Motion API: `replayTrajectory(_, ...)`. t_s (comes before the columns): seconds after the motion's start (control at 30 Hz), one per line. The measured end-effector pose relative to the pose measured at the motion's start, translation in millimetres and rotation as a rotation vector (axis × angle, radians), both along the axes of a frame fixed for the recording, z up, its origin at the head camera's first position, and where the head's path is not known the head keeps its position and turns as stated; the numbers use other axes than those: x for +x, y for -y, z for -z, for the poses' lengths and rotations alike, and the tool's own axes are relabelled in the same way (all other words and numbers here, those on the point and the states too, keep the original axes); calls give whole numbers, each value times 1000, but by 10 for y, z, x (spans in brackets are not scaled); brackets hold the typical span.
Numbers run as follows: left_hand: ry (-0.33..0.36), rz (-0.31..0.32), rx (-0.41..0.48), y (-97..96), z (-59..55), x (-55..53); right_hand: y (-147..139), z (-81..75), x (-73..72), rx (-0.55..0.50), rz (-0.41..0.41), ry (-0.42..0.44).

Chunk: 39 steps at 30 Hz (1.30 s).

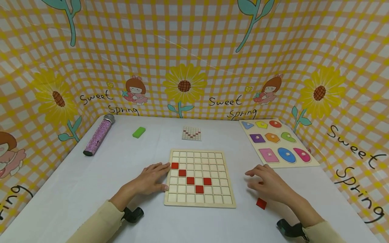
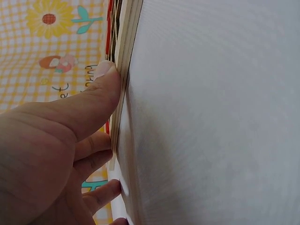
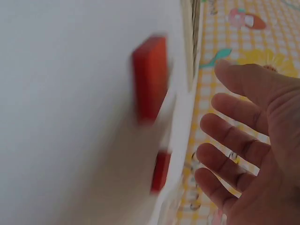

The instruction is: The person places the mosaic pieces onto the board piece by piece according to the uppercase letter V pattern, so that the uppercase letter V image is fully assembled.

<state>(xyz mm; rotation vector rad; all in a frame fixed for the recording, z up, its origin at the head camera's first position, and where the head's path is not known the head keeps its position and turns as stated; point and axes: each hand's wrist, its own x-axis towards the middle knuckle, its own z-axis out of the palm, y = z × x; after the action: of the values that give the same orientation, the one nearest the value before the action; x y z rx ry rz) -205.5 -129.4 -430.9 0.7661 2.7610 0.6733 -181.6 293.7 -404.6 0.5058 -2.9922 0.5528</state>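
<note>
A square wooden grid board [image 1: 215,203] lies on the white table, with several red square tiles [image 1: 190,181] set in its cells. My left hand [image 1: 150,179] rests at the board's left edge. Its thumb [image 2: 101,96] touches the rim and its fingers stretch along the side, holding nothing. To the right of the board, my right hand [image 1: 268,184] hovers above the table with loosely bent fingers and nothing in them. A loose red tile [image 1: 261,203] lies just below that hand. The right wrist view shows two red tiles on the table, the nearer one [image 3: 151,77] blurred.
A small pattern card [image 1: 191,133] lies behind the board. Further left are a green block [image 1: 139,132] and a glittery pink microphone [image 1: 98,136]. A shape puzzle board [image 1: 304,164] with knobbed pieces sits at the back right. Patterned cloth walls [image 1: 194,50] enclose the table.
</note>
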Motion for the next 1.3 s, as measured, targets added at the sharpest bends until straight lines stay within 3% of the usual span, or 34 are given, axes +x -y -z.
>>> replayTrajectory(0.13, -9, 3, 0, 8, -3, -4, -177, -2, 42, 20, 23, 32)
replayTrajectory(0.53, -2, 5, -3, 0, -2, -6, -540, 81, 78, 64, 5, 9)
replayTrajectory(1.3, 4, -7, -9, -9, -12, 5, -617, 157, 41, 61, 22, 7)
